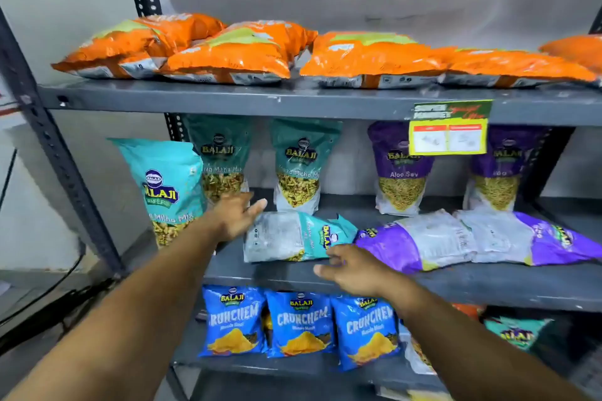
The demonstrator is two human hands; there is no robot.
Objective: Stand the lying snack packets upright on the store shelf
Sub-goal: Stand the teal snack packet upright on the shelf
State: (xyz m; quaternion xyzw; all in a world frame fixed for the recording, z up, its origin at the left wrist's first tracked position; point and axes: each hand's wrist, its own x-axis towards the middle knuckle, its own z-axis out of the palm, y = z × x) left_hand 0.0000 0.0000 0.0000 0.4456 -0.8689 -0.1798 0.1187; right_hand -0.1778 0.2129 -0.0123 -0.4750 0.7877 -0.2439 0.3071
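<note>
- Right hand (350,268): nearest item, at the front edge of the middle shelf (456,290); fingers loosely curled and parted, holding nothing, tips just at the near edge of the lying teal packet (294,237).
- Left hand (236,215): over the middle shelf's left part; fingers extended and slightly spread, empty, tips at the teal packet's far-left corner.
- Lying teal packet: flat on the middle shelf, between the two hands; not yet raised.
- Lying purple packets (420,239) (534,239): two, flat on the middle shelf, right of the teal one, overlapping; untouched.
- Upright teal packet (167,189): at the middle shelf's left front; judged already stood.
- Back row: two teal packets (223,159) (301,161) and two purple packets (402,169) (498,172), upright at the middle shelf's rear.
- Orange packets (228,49): several, flat, on the level above the middle shelf; all remain.
- Progress: judged early; three middle-shelf packets plus the orange row are left.
</note>
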